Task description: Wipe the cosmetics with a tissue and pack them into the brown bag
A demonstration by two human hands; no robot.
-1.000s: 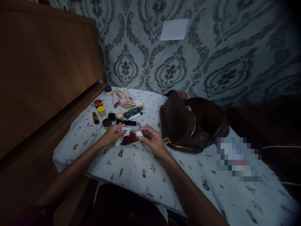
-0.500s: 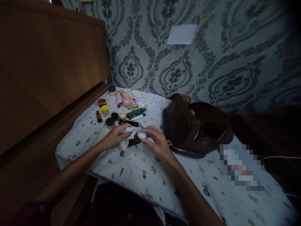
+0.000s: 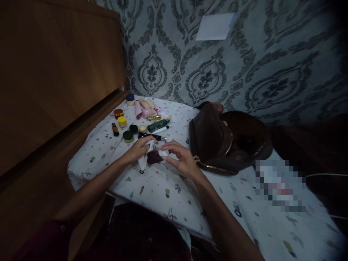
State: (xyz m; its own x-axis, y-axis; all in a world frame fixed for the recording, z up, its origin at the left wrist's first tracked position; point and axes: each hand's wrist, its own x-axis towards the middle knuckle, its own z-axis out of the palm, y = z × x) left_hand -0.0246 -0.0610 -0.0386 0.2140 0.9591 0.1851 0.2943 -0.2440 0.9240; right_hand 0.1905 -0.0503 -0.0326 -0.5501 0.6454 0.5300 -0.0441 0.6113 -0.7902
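Note:
My left hand (image 3: pixel 138 149) is closed on a crumpled white tissue (image 3: pixel 143 161), whose loose end hangs below the fingers. Between thumb and fingers of my right hand (image 3: pixel 182 159) is a small round white thing (image 3: pixel 163 153), perhaps a lid or little jar; its kind is unclear. A dark maroon item (image 3: pixel 154 157) shows between the two hands, partly covered by the tissue, and I cannot tell what it is. Just beyond the fingers lies a black tube (image 3: pixel 148 136) with a silver tip.
Several cosmetics stand behind the hands, among them a dark green jar (image 3: pixel 128 136), a yellow-lidded jar (image 3: pixel 122 121) and a green tube (image 3: pixel 157 125). An open brown bag (image 3: pixel 212 134) sits on the right. A wooden cabinet (image 3: pixel 62 54) borders the left; the patterned wall is behind.
The view has tilted slightly down. My left hand has bunched the tissue closer, and the white round thing is still in my right fingers, at a slightly different angle.

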